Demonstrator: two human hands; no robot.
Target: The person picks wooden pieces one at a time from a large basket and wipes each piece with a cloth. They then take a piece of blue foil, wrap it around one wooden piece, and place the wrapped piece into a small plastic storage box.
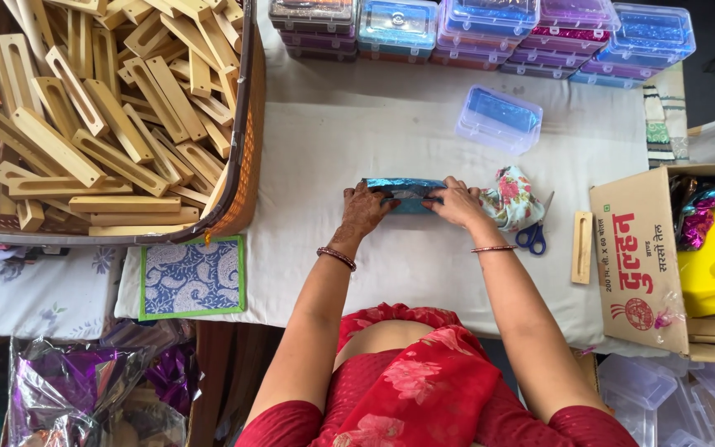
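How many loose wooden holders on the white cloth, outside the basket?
1. A single wooden holder lies on the cloth right of the scissors, beside the cardboard box. Others may be hidden under the arms.

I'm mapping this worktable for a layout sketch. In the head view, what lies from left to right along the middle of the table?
Basket of wooden pieces → left hand → blue foil piece → right hand → floral cloth → scissors → single wooden piece → cardboard box.

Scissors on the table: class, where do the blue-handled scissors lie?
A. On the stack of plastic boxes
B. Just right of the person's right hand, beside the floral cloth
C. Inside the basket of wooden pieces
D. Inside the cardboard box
B: the blue-handled scissors lie on the white cloth just beyond the right hand, next to the floral cloth.
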